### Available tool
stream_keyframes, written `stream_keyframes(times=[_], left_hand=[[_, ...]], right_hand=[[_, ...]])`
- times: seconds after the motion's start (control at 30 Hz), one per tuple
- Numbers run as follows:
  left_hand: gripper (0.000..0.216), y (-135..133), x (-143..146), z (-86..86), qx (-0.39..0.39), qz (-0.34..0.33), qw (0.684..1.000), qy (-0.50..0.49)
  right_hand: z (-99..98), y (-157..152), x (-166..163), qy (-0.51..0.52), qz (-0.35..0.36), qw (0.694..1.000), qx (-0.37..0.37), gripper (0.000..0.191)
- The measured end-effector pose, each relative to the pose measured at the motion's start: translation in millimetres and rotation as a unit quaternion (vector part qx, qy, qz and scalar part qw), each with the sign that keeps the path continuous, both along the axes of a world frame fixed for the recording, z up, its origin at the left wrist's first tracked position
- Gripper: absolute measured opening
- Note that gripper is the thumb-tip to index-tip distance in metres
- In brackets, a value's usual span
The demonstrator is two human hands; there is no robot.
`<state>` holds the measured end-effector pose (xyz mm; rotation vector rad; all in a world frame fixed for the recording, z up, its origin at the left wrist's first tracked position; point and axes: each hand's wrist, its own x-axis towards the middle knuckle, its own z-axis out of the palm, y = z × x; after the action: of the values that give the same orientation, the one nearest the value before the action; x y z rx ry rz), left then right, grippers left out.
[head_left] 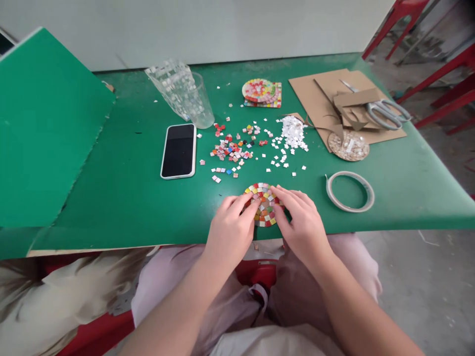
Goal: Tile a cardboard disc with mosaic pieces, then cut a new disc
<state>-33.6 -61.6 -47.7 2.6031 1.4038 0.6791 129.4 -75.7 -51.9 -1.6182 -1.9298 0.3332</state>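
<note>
A round mosaic coaster (264, 218) with rings of coloured tiles lies at the table's front edge. From its left side my left hand (232, 222) grips it, thumb and fingertips on the tiles. Holding the opposite side is my right hand (300, 212), with its index finger near the top rim and its thumb lower down. My fingers hide parts of the tile pattern; a brown patch shows near the coaster's middle. Beyond the hands lie loose coloured tiles (230, 150) and a heap of white-looking tiles (293, 131).
A phone (178, 151) and a clear cup (202, 106) beside a plastic bag of tiles (174, 86) are left. Finished-looking mosaics (261, 92) sit behind. At right are cardboard (308, 94), scissors (388, 113), a tile-filled disc (349, 146) and a tape roll (370, 195).
</note>
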Motion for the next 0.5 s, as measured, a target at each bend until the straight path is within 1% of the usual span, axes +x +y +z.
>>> stream_keyframes(times=[0.17,0.23,0.37,0.43,0.5], left_hand=[[0.029,-3,-3,4.0,-0.003,-0.002,1.000,0.026],[0.029,-2,-3,2.9,-0.004,-0.013,1.000,0.020],[0.031,1,-2,-5.2,0.010,-0.065,0.998,-0.005],[0.032,2,0,-9.6,0.016,-0.067,0.998,-0.014],[0.032,1,2,-12.3,0.021,-0.054,0.998,-0.022]], right_hand=[[-1.6,10,3,0.002,0.042,0.998,-0.046,0.045],[-3.3,11,5,0.026,0.048,0.998,-0.027,0.045],[-8.2,8,8,0.062,0.037,0.997,0.040,0.036],[-10.7,4,8,0.048,0.044,0.997,0.050,0.034],[-12.6,2,7,0.024,0.046,0.997,0.050,0.033]])
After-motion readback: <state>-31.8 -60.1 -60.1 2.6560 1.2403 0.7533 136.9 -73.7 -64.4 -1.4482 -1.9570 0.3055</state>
